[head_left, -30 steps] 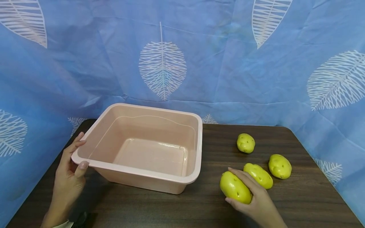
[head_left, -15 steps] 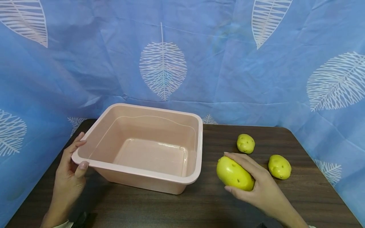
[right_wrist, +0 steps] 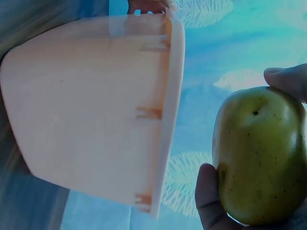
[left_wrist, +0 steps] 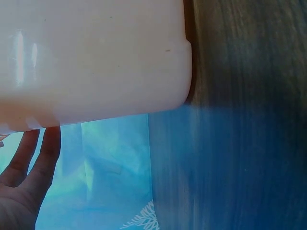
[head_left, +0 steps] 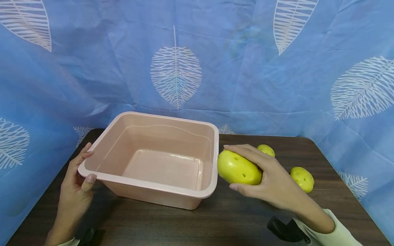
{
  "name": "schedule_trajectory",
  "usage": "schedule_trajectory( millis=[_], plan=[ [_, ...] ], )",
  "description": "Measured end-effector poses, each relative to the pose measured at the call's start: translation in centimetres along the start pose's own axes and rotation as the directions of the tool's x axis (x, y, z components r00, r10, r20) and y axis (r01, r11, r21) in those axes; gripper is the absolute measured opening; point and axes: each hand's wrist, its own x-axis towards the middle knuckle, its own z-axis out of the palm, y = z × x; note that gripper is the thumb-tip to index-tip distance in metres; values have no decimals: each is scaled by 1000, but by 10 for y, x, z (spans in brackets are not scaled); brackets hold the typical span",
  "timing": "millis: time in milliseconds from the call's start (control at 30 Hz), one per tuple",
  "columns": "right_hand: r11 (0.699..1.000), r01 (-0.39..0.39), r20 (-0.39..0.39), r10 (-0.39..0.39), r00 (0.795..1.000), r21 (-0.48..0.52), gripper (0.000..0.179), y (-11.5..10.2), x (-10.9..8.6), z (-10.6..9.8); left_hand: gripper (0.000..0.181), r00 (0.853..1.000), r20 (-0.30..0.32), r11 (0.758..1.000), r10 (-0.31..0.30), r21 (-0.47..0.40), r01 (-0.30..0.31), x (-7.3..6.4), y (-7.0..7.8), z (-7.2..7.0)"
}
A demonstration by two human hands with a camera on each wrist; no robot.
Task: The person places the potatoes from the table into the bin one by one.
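My right hand grips a yellow potato beside the right rim of a pink plastic tub. In the right wrist view the thumb and fingers hold this potato from opposite sides, higher than the tub's rim, with a gap between them. At the tub's front left corner, my left hand holds the rim, thumb in front and fingers along the side. The left wrist view has the left fingers against the tub's outer wall. Inside, the tub's floor is bare.
Two more potatoes lie on the dark wooden table: a small one partly behind my right hand, and another farther right. A blue cloth with white leaf prints hangs behind the table.
My right hand has lifted the potato and carried it up and left to the tub's rim. A long potato seen earlier beside that hand is out of sight. The left hand and tub stay put.
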Motion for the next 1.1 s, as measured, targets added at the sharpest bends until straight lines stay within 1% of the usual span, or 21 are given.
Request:
schedule_trajectory(
  millis=[200, 400, 533, 600, 733, 900, 1100],
  plan=[
    [999, -1, 77, -2, 997, 47, 74, -9, 30, 0, 56, 1000, 0, 1000, 8, 4, -8, 1, -1, 0],
    [997, -10, 122, 0, 992, 78, 72, -20, 60, 3, 56, 1000, 0, 1000, 2, 14, -2, 2, -1, -1],
    [995, 12, 151, -27, 988, 102, 74, -27, 78, 11, 58, 1000, 18, 1000, 0, 12, 0, 2, -1, -2],
    [994, 21, 169, -38, 985, 104, 74, -30, 87, 15, 59, 1000, 23, 1000, -2, 27, 2, 3, 0, -3],
    [995, 33, 195, -51, 979, 93, 71, -35, 108, 24, 60, 1000, 9, 998, -13, 54, 12, 2, 3, -2],
    [995, 35, 240, -55, 969, 90, 71, -41, 133, 36, 60, 1000, -15, 998, -24, 52, 24, 0, 4, 0],
    [990, 52, 297, -90, 951, 134, 70, -44, 163, 51, 61, 1000, -9, 998, -23, 52, 24, -1, 4, 1]
  ],
)
